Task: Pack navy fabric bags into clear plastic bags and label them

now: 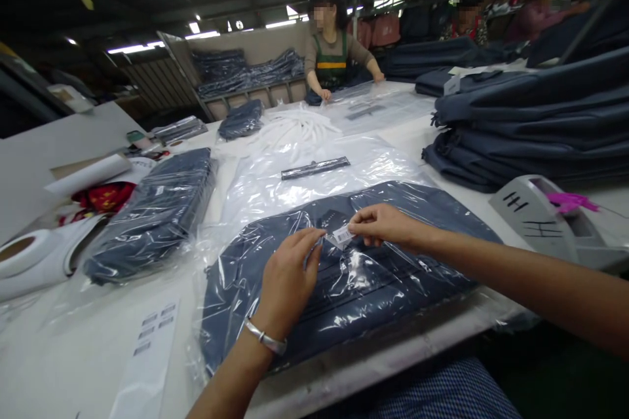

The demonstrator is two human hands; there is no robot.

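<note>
Dim, high-roofed workshop with strip lights [137,48] glowing at the back, seen over a long white worktop [54,353]. In front of the viewer lies a dark blue folded item [383,298], sealed in clear, shiny plastic, at the worktop's near edge. Both bare hands are over its middle. The right hand [383,225] pinches a small white barcode label [343,234] between thumb and fingers. The left hand [292,268], with a silver bracelet [265,338] at its wrist, has thumb and forefinger drawn close together beside the label's left edge; whether they grip it cannot be told. Just beyond the item are clear plastic bags [373,152] with a dark printed strip [314,168] across them, and further off a spread of white bands [295,127]. To the left sit another dark blue wrapped bundle [157,209], a white roll [24,252], a bit of red cloth [103,196] and, nearer, a white sheet with barcode stickers [147,353]. To the right, a grey holder [535,213] with black pen marks and something bright pink [570,201] on it stands before a heap of dark blue fabric goods [531,124]. Across the worktop, a co-worker in a green apron [334,59] has both arms spread over clear plastic.
</note>
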